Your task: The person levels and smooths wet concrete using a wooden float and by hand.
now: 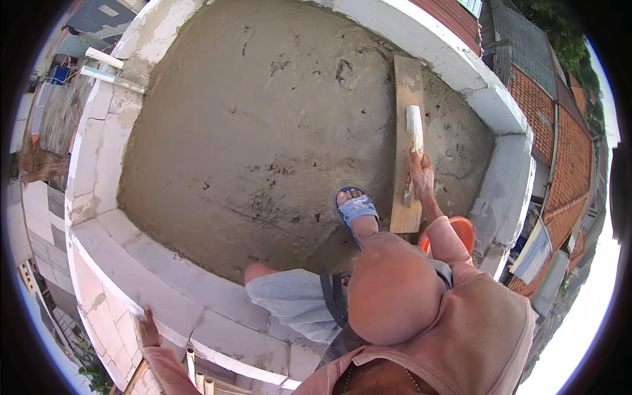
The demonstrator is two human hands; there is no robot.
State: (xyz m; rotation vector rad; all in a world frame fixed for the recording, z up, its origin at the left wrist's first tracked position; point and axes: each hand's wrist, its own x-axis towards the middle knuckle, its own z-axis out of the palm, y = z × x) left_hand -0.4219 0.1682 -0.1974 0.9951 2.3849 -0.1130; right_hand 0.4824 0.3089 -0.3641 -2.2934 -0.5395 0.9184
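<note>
My right hand (423, 176) is wrapped round the pale, rounded handle (413, 125) of a long wooden float (407, 82). The float's board lies on wet grey mortar (217, 131) at the right side of the walled area. Over on the left, my left hand (150, 329) rests on the outer edge of the light block wall (164, 273), fingers stretched along it. My foot in a blue sandal (359, 209) stands on the mortar beside the float. A raised bare knee hides part of the area below it.
An orange bucket (465, 232) stands by my right forearm, partly covered by the sleeve. White pipes (108, 74) jut over the wall at the upper left, and more pipes (191, 362) stand near my left arm. Beyond the right wall lie tiled roofs (567, 171) lower down.
</note>
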